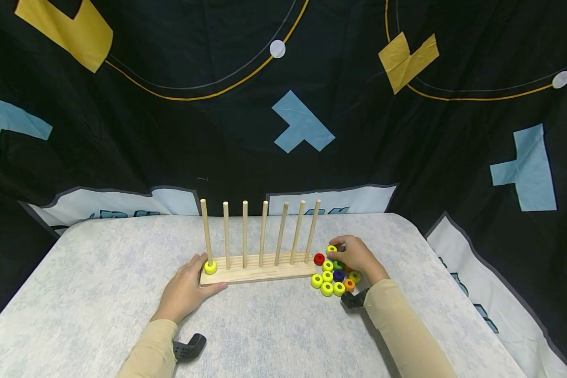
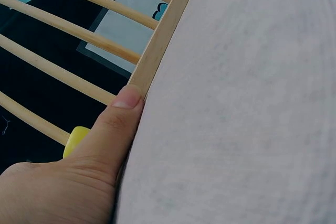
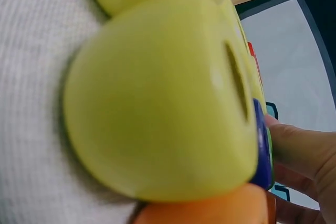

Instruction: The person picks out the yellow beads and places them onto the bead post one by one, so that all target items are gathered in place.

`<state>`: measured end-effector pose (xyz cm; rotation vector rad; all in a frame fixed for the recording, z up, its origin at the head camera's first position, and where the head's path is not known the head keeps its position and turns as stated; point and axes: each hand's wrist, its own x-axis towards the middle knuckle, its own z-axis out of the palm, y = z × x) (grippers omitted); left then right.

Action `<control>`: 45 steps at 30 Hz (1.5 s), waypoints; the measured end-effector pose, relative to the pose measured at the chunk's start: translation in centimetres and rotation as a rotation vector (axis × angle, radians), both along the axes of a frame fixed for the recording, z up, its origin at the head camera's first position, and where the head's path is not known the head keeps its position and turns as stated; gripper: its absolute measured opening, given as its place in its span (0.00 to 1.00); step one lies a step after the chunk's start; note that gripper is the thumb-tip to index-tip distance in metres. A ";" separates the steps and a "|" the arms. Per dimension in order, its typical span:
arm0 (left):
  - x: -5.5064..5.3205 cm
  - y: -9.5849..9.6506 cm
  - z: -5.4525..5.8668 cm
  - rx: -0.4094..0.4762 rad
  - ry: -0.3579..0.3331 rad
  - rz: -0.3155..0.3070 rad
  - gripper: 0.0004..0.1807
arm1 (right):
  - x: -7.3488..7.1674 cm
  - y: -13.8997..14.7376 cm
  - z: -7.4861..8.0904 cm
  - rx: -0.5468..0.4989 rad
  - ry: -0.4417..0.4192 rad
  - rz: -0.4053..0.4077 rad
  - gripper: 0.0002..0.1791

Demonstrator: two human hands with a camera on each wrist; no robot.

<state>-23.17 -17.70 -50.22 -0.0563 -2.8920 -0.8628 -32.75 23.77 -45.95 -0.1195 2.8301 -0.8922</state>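
A wooden peg rack (image 1: 260, 273) with several upright dowels stands on the table. On its leftmost dowel sits one yellow bead (image 1: 210, 268) at the base. My left hand (image 1: 184, 289) grips the left end of the rack; in the left wrist view its thumb (image 2: 113, 124) lies along the front edge. To the right of the rack, my right hand (image 1: 356, 256) pinches a yellow bead (image 1: 331, 249) between thumb and fingers, at the far side of a cluster of beads. In the right wrist view a near yellow bead (image 3: 163, 103) hides most of that grasp.
Loose beads lie close together by the rack's right end: several yellow, a red bead (image 1: 318, 259), a blue bead (image 1: 338, 275), a green bead (image 1: 338, 264) and an orange bead (image 1: 349, 285). The pale cloth-covered table (image 1: 264, 336) ends at a dark curtain (image 1: 193, 147) behind.
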 end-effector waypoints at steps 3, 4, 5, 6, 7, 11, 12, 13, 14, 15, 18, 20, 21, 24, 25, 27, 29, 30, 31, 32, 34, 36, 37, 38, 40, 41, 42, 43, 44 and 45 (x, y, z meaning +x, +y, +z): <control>0.0 0.0 0.0 0.000 -0.003 0.001 0.61 | 0.0 -0.1 0.0 0.008 0.001 -0.001 0.20; 0.0 0.0 -0.1 0.001 -0.002 0.001 0.61 | 0.0 -0.1 0.0 0.011 0.003 0.001 0.20; 0.0 0.0 -0.1 0.003 -0.001 0.002 0.61 | 0.0 -0.1 -0.1 0.013 0.004 0.002 0.20; 0.0 0.0 -0.1 0.004 -0.002 0.002 0.61 | 0.0 -0.1 -0.1 0.013 0.004 -0.001 0.20; 0.0 0.0 -0.1 0.006 -0.003 0.001 0.61 | 0.0 -0.1 -0.2 0.016 0.008 0.000 0.20; 0.0 0.0 -0.2 0.012 -0.006 0.000 0.61 | -0.1 0.0 -0.4 0.018 0.027 -0.008 0.21; 0.0 0.0 -0.2 0.013 -0.006 0.000 0.61 | -0.1 0.1 -0.4 0.017 0.034 -0.011 0.21; 0.0 0.0 -0.2 0.013 -0.006 -0.001 0.61 | -0.1 0.1 -0.4 0.018 0.044 -0.012 0.22; -0.1 -0.1 -0.2 0.014 -0.004 -0.002 0.61 | -0.1 0.1 -0.3 0.014 0.049 -0.020 0.22; -0.1 -0.1 -0.2 0.014 -0.001 -0.002 0.61 | -0.1 0.2 -0.2 0.013 0.058 -0.021 0.23; -0.1 -0.1 -0.1 0.015 0.003 -0.007 0.61 | -0.2 0.4 0.2 0.008 0.081 -0.024 0.24; -0.1 -0.1 -0.1 0.015 0.002 -0.010 0.61 | -0.3 0.5 0.6 0.008 0.102 -0.012 0.24; 0.0 -0.1 -0.1 0.014 0.001 -0.010 0.61 | -0.3 0.5 0.8 0.008 0.114 -0.005 0.24; 0.0 -0.1 -0.1 0.012 -0.003 -0.011 0.62 | -0.4 0.6 1.6 0.004 0.153 0.014 0.24; 0.0 -0.1 -0.1 0.012 -0.004 -0.010 0.62 | -0.4 0.5 1.9 0.003 0.165 0.017 0.24; 0.0 -0.1 -0.1 0.011 -0.004 -0.008 0.62 | -0.4 0.4 2.6 -0.003 0.183 0.019 0.24; 0.0 -0.1 -0.1 0.009 -0.003 -0.007 0.62 | -0.5 0.1 3.3 -0.005 0.204 0.025 0.24; 0.0 -0.1 0.0 0.008 -0.003 -0.007 0.62 | -0.5 0.0 3.7 -0.008 0.216 0.027 0.24; 0.0 -0.1 0.0 0.008 -0.002 -0.006 0.62 | -0.4 -0.1 4.2 -0.010 0.228 0.027 0.24; 0.0 -0.1 0.0 0.007 -0.003 -0.006 0.62 | -0.3 -0.3 4.7 -0.014 0.243 0.025 0.24; 0.0 -0.1 0.0 0.008 -0.004 -0.006 0.62 | -0.2 -0.5 5.7 -0.023 0.280 0.027 0.23; 0.0 -0.1 0.1 0.008 -0.005 -0.008 0.61 | -0.1 -0.6 6.7 -0.033 0.325 0.031 0.22; 0.1 0.0 0.1 0.008 -0.005 -0.008 0.61 | -0.1 -0.7 7.2 -0.040 0.345 0.033 0.22; 0.1 0.0 0.1 0.008 -0.005 -0.008 0.61 | -0.1 -0.7 7.7 -0.046 0.364 0.036 0.22; 0.1 0.0 0.2 0.006 -0.004 -0.009 0.61 | -0.2 -0.7 8.5 -0.056 0.403 0.049 0.22; 0.1 0.0 0.2 0.004 -0.004 -0.009 0.60 | -0.2 -0.7 9.0 -0.059 0.422 0.053 0.21; 0.1 0.0 0.2 0.003 -0.003 -0.010 0.60 | -0.2 -0.7 9.4 -0.064 0.438 0.059 0.21; 0.1 -0.1 0.2 0.003 -0.002 -0.010 0.60 | -0.2 -0.7 9.9 -0.065 0.450 0.060 0.21; 0.1 -0.1 0.2 0.002 0.000 -0.010 0.60 | -0.2 -0.7 10.3 -0.065 0.464 0.062 0.20; 0.1 -0.1 0.2 0.001 0.002 -0.011 0.60 | -0.1 -0.8 10.7 -0.063 0.476 0.062 0.20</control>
